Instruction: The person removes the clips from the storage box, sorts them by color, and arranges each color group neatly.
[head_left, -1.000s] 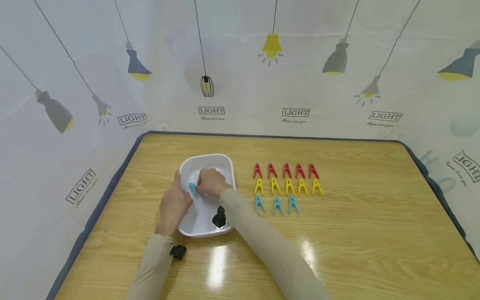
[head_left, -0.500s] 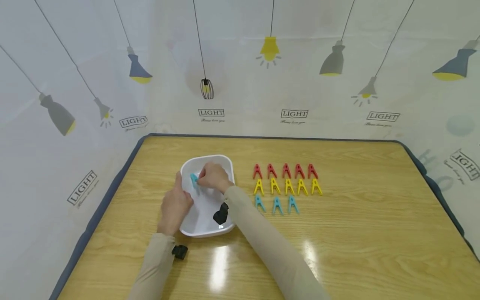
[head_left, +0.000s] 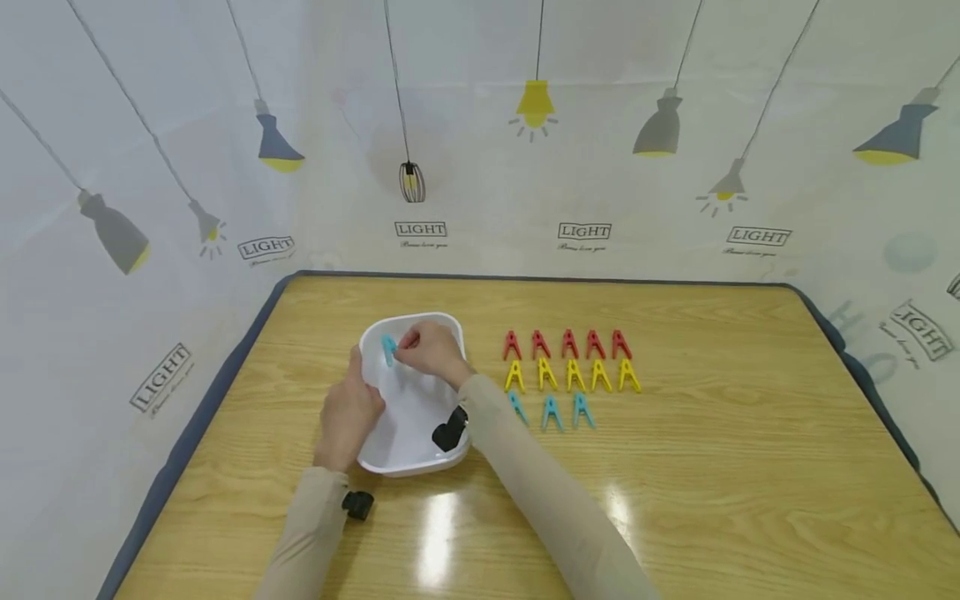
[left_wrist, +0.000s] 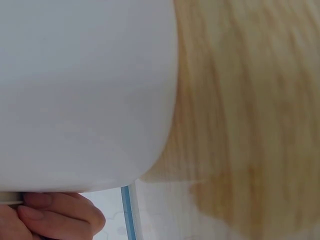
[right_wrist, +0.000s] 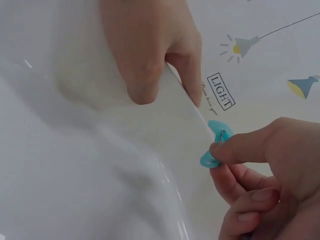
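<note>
A white plastic basin stands on the wooden table, left of the middle. My left hand grips its left rim, thumb inside and fingers outside, as the right wrist view also shows. Between thumb and index finger, my right hand pinches a light blue clothespin over the basin's far left part. In the right wrist view that clothespin sits right at the basin's rim, just beyond the left hand. The basin's white wall fills much of the left wrist view.
Right of the basin, clothespins lie in three rows: several red at the back, several yellow in the middle, three light blue nearest. A pale curtain printed with lamps surrounds the table behind and at the sides.
The right hand has moved a little away from me with the blue clothespin, toward the basin's far left rim. My left hand keeps its grip on the rim. The rows are unchanged.
</note>
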